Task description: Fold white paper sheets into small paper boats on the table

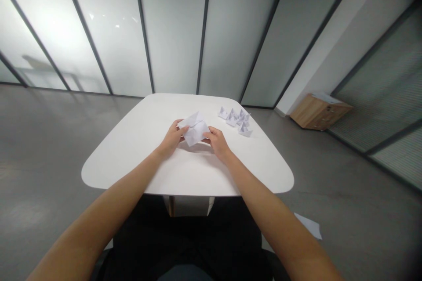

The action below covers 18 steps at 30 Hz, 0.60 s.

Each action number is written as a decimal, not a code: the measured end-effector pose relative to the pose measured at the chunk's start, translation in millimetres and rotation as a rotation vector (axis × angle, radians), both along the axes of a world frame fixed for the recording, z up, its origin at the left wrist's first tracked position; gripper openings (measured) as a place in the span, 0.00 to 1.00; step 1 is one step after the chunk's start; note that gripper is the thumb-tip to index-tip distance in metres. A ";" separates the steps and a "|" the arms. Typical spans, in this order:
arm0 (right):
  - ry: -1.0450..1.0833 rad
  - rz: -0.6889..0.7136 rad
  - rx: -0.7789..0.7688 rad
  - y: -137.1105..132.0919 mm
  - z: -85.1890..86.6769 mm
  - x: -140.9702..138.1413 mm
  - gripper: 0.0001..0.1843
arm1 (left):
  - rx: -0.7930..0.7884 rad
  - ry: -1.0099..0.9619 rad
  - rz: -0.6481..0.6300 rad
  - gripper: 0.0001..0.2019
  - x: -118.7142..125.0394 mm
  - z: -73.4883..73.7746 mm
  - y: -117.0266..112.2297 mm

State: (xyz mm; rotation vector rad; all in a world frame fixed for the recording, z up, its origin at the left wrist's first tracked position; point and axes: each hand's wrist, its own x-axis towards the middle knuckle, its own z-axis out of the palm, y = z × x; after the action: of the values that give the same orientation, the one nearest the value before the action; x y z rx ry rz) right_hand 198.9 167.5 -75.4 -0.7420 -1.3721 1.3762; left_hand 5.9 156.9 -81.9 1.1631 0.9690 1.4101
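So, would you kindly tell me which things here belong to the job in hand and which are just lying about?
Job in hand: left hand, right hand, folded paper, paper boats.

Just lying about: sheet on the floor, wooden cabinet.

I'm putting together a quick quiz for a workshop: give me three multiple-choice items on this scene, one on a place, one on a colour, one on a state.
1. Where are the small paper boats?
A) On the floor
B) On the white table, beyond the right hand
C) On the person's lap

2. What colour is the low cabinet by the wall?
A) Black
B) Blue
C) Light wood brown

3. What state is the paper at the left hand in?
A) Crumpled into a ball
B) Folded, with creases
C) Flat and unfolded

1: B, the boats cluster on the tabletop.
2: C, its sides show wood tones.
3: B, fold lines cross the sheet.
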 end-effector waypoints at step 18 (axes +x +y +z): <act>-0.027 -0.212 0.003 10.4 -7.0 2.8 0.19 | 0.024 0.061 -0.090 0.22 -4.2 -4.3 0.4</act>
State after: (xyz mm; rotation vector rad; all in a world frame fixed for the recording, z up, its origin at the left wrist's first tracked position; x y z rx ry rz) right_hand 201.7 177.9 -82.4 -0.8804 -1.2769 1.2011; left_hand 1.7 157.3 -86.2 1.2589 0.9328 1.3239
